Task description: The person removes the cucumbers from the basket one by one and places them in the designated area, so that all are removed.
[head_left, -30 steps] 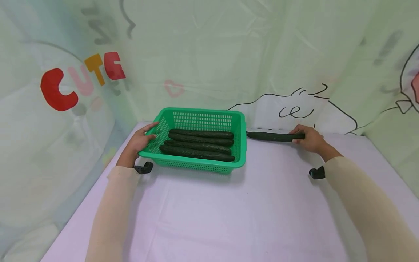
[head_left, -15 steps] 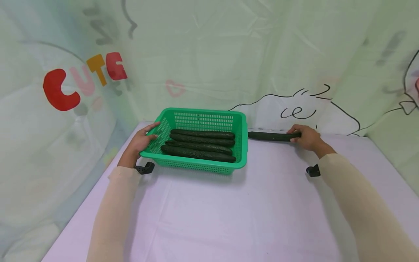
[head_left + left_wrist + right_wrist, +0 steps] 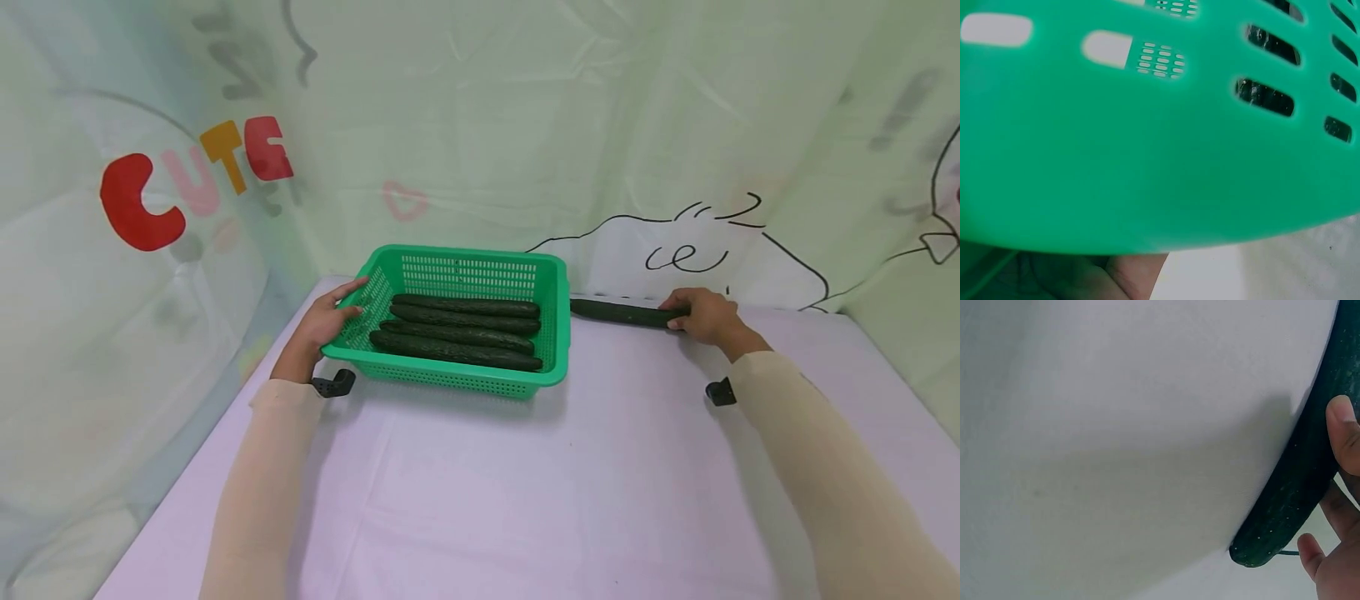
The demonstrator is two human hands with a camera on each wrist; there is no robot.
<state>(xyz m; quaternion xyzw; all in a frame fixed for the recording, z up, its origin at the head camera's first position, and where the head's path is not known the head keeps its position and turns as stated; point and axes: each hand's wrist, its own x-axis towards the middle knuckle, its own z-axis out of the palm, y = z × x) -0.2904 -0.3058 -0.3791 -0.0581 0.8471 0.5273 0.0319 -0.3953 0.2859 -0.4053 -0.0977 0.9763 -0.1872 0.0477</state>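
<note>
In the head view my left hand (image 3: pixel 322 323) grips the left end of a green plastic basket (image 3: pixel 557 333), fingers over the rim. Several dark green cucumbers (image 3: pixel 457 353) lie side by side inside it. To the right of the basket, my right hand (image 3: pixel 702 315) holds the right end of another cucumber (image 3: pixel 621 312), whose left end reaches the basket's right side. The right wrist view shows the thumb (image 3: pixel 1342 428) pressed along that cucumber (image 3: pixel 1288 487) close over the white cloth. In the left wrist view the basket wall (image 3: pixel 1122 162) hides most of the left hand.
A pale cloth-covered table (image 3: pixel 480 500) spreads under everything. Behind it hangs a light green curtain (image 3: pixel 480 125) with printed letters and drawings, right at the table's back edge. Another side of the curtain (image 3: pixel 90 350) borders the left edge.
My right hand and its cucumber have shifted slightly left, toward the basket. The left hand keeps its hold on the basket, and the cucumbers inside lie as before.
</note>
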